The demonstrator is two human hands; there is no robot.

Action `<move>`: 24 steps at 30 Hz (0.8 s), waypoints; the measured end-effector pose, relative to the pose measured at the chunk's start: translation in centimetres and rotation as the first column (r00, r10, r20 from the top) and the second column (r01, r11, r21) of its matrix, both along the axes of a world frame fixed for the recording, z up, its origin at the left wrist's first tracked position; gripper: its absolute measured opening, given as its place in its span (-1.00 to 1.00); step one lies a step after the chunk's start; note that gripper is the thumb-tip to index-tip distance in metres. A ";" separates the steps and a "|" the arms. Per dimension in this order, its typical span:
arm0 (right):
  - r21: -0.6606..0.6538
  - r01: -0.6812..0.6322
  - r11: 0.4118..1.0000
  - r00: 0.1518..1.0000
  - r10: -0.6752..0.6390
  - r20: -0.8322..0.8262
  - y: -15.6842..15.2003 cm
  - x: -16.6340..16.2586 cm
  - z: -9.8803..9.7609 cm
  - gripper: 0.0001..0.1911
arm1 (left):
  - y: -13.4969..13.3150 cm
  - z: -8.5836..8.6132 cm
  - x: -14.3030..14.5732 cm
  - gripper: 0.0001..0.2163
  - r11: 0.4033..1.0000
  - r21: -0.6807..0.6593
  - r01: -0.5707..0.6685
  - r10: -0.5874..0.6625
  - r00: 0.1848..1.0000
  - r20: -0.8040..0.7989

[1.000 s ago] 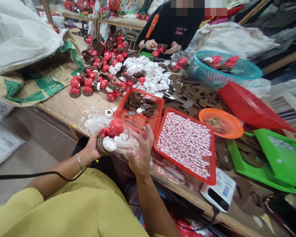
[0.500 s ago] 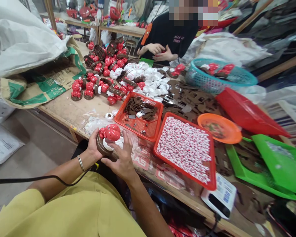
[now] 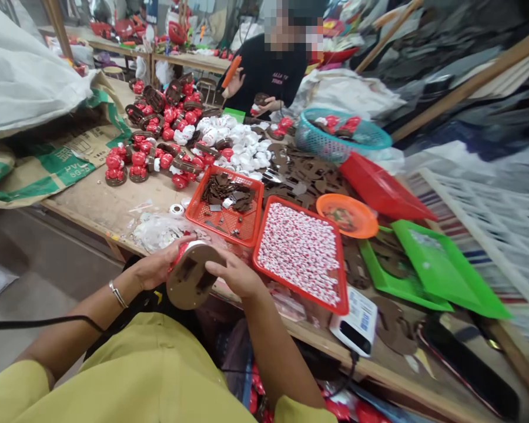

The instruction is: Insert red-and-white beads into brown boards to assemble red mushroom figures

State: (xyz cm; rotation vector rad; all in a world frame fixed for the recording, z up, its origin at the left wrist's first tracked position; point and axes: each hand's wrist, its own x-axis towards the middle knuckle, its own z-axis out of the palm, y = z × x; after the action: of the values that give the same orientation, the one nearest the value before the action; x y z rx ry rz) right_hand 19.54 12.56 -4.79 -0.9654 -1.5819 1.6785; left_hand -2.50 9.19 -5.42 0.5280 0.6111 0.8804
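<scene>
Between my hands is a red and white figurine [image 3: 193, 278], tipped so that the flat brown underside of its base faces me. A recess and small holes show in that underside. My left hand [image 3: 161, 265] is wrapped round the figurine's red and white side, its fingertips hidden behind it. My right hand [image 3: 234, 273] grips the other edge of the base, with the thumb lying across the underside. Just beyond my hands, a crumpled clear plastic bag [image 3: 152, 232] lies on the wooden table [image 3: 81, 202].
A red basket [image 3: 255, 202] of brown pieces and a red tray [image 3: 258, 258] of small white-and-red bits lie ahead. Finished-looking figurines [image 3: 114, 167] and white parts [image 3: 229, 141] are heaped farther back. A co-worker [image 3: 264, 73] sits opposite. A phone [image 3: 467, 364] lies at the right.
The figurine has turned from upright to underside towards me, and my right hand has closed on its base. My view has swung right. The co-worker now raises an orange-handled tool.
</scene>
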 end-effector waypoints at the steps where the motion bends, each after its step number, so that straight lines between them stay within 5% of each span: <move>1: 0.009 -0.006 1.000 1.000 0.005 0.029 -0.1 -0.2 -0.1 -0.46 | -0.1 -0.1 0.3 -0.33 1.000 -0.020 0.023 -0.023 1.000 -0.013; 6: 0.203 0.190 0.960 0.947 -0.234 0.219 -1.5 -1.9 -1.5 -0.46 | -1.4 -1.3 2.1 -0.54 0.965 -0.241 -0.103 0.089 0.994 -0.068; 8: 0.262 0.170 0.950 0.930 -0.243 0.277 -1.8 -1.6 -1.4 -0.46 | -1.7 -1.4 2.6 -0.58 0.947 -0.279 -0.161 0.147 0.987 -0.071; 12: 0.245 0.147 0.958 0.913 -0.227 0.338 -0.2 4.2 -0.1 -0.47 | -1.5 -0.7 2.1 -0.62 0.894 -0.382 -0.233 0.221 0.972 -0.077; 13: 0.264 0.236 0.935 0.861 -0.327 0.390 0.6 6.7 0.2 -0.49 | -1.4 -0.5 1.6 -0.61 0.881 -0.396 -0.259 0.248 0.966 -0.079; 15: 0.368 0.428 0.825 0.594 -0.564 0.573 2.2 11.8 0.3 -0.56 | -1.0 -0.1 0.8 -0.58 0.862 -0.398 -0.314 0.306 0.948 -0.085; 16: 0.399 0.475 0.784 0.443 -0.605 0.661 2.9 14.0 0.1 -0.60 | -0.8 0.0 0.4 -0.57 0.855 -0.393 -0.338 0.330 0.940 -0.092; 18: 0.394 0.531 0.750 0.313 -0.605 0.732 4.1 17.4 -1.0 -0.67 | -0.5 0.2 0.1 -0.57 0.839 -0.381 -0.389 0.370 0.921 -0.124; 24: 0.253 0.671 0.696 0.377 -0.615 0.692 5.5 18.9 -4.7 -0.85 | -0.2 0.3 1.2 -0.70 0.828 -0.404 -0.390 0.352 0.921 -0.167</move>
State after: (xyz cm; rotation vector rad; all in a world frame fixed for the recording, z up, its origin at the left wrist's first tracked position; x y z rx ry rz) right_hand 38.47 18.01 -9.49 -2.1820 -1.2487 0.7601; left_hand -1.26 9.04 -5.10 0.0379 0.9821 1.0534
